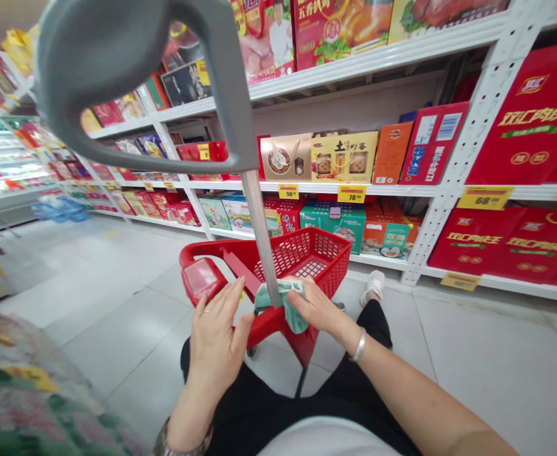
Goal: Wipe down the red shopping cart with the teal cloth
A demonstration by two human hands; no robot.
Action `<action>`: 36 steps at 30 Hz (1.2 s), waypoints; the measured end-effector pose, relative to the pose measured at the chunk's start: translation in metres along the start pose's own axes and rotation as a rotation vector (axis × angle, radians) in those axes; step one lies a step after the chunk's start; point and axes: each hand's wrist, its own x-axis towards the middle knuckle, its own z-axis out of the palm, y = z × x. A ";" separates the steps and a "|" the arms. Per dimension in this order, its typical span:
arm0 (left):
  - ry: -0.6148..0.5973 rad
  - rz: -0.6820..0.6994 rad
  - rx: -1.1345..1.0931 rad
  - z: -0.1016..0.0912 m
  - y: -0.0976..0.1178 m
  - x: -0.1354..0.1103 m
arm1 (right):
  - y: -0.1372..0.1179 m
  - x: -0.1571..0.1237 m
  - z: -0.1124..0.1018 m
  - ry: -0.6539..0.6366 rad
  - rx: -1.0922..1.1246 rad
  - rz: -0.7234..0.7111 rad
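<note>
A red plastic shopping basket (328, 253) on wheels stands on the floor in front of me. Its grey pull handle (116, 69) rises close to the camera on a metal pole (259, 228). My right hand (313, 307) presses a teal cloth (291, 304) round the base of the pole, fingers closed on the cloth. My left hand (216, 329) lies flat on the basket's near rim, fingers stretched out, a ring on one finger. A bracelet sits on my right wrist.
White shelves (392, 190) full of red, gold and green gift boxes with yellow price tags line the right side and run away to the left. The grey tiled floor (473, 367) spreads around. A blurred display edge fills the lower left corner (16, 392).
</note>
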 end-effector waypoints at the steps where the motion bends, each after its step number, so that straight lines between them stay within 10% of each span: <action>1: -0.005 -0.014 -0.007 -0.002 -0.009 0.000 | -0.002 0.000 0.001 -0.023 -0.018 -0.032; 9: -0.108 -0.061 -0.137 -0.022 -0.068 0.006 | 0.034 -0.004 0.008 -0.137 -0.185 -0.091; 20: 0.162 -0.398 -0.064 -0.016 -0.116 0.004 | 0.167 -0.078 -0.088 0.042 -0.489 0.392; 25: 0.464 -0.173 0.110 -0.001 -0.072 -0.005 | 0.148 -0.073 -0.070 0.000 -0.475 0.383; 29: 0.206 0.052 0.006 0.030 -0.037 0.017 | 0.104 -0.053 -0.024 -0.044 -0.424 0.280; 36: -0.154 -0.170 0.296 0.079 -0.039 0.036 | 0.043 -0.032 0.039 -0.106 -0.410 0.251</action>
